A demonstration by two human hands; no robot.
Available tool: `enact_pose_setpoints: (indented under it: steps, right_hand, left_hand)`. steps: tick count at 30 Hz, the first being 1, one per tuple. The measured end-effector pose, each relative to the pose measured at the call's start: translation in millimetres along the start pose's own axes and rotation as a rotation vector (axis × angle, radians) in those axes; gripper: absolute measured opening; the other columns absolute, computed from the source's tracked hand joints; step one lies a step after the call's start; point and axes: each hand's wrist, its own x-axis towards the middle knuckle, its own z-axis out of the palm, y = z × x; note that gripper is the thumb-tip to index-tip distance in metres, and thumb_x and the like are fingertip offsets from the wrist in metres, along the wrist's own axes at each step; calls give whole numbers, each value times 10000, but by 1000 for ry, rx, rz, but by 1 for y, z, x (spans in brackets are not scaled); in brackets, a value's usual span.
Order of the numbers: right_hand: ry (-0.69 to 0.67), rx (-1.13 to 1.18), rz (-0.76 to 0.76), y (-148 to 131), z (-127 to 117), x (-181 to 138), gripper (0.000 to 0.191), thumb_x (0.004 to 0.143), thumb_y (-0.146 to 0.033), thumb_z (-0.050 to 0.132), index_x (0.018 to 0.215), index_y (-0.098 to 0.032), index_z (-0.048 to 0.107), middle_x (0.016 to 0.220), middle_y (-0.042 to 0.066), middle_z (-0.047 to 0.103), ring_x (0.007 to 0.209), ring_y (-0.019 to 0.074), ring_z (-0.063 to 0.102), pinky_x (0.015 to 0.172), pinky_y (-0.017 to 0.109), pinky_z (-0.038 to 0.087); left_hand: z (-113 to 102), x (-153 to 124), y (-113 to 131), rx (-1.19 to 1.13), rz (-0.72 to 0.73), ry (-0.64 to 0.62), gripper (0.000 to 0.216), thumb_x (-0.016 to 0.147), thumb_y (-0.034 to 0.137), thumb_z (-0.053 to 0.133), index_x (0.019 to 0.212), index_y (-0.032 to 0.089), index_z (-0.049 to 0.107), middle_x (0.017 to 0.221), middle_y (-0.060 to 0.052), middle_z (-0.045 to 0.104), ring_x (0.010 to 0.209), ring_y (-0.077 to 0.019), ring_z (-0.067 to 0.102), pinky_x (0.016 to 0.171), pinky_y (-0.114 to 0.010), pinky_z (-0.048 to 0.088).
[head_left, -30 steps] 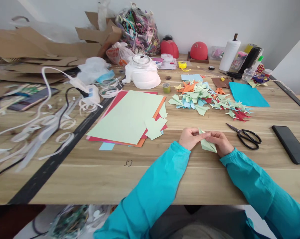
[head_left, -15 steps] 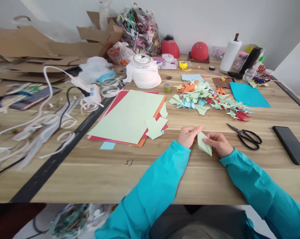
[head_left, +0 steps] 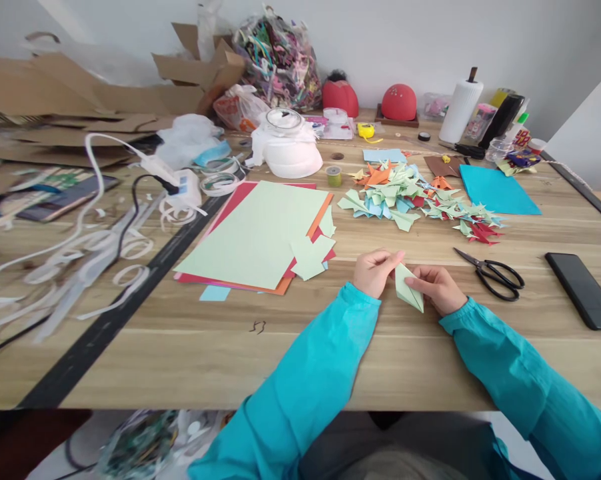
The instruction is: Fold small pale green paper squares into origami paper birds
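While left hand (head_left: 375,272) and right hand (head_left: 438,288) pinch the paper (head_left: 409,288), lower centre, I'd hold its edges flush.

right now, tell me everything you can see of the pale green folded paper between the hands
The pale green folded paper is a small, thin sheet creased into a narrow pointed shape. It stands tilted, one tip up by the left hand, the other down and to the right. The left hand pinches its upper end; the right hand grips its right edge. It sits low over the wooden table; whether its lower tip touches the wood is unclear.
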Motion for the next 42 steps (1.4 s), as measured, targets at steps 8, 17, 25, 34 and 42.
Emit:
enact_pose_setpoints:
  steps: [8, 17, 25, 34, 42]
  right_hand:
    - [-41, -47, -23, -3, 2, -2, 298, 662, -409, 663, 599, -151, 528, 483, -20, 564, 388, 73, 455, 358, 190, 328]
    - [45, 44, 6, 0, 1, 1, 277, 651, -386, 678, 580, -159, 537, 462, -35, 540, 366, 65, 434, 339, 185, 287]
    - [29, 77, -26, 1, 2, 1, 269, 665, -387, 671, 602, -154, 551, 494, -31, 538, 368, 62, 447, 341, 180, 337]
    - [19, 27, -56, 2, 1, 1, 263, 658, -381, 677, 613, -141, 579, 491, -31, 536, 371, 61, 463, 351, 179, 374]
    - [13, -16, -77, 1, 0, 1, 273, 619, -378, 704, 598, -134, 583, 476, -27, 548, 364, 71, 471, 343, 187, 389]
  left_hand:
    - [-1, -1, -1, 35, 2, 18, 363, 693, 427, 586, 467, 144, 563, 476, 15, 484, 492, -83, 443, 484, -216, 349]
    - [3, 2, -6, -153, -184, 21, 473, 658, 588, 536, 547, 132, 599, 466, -9, 515, 445, -93, 453, 438, -227, 340]
    - [4, -1, 3, -21, -43, -13, 305, 587, 369, 680, 447, 138, 539, 452, 41, 403, 489, -67, 361, 472, -221, 293]
    - [4, -1, 3, -72, -165, -89, 216, 541, 306, 717, 618, 116, 650, 574, -5, 602, 550, -102, 506, 521, -222, 397]
    - [3, -2, 1, -15, -172, -162, 191, 528, 264, 719, 628, 109, 667, 618, -38, 652, 592, -141, 569, 572, -254, 449]
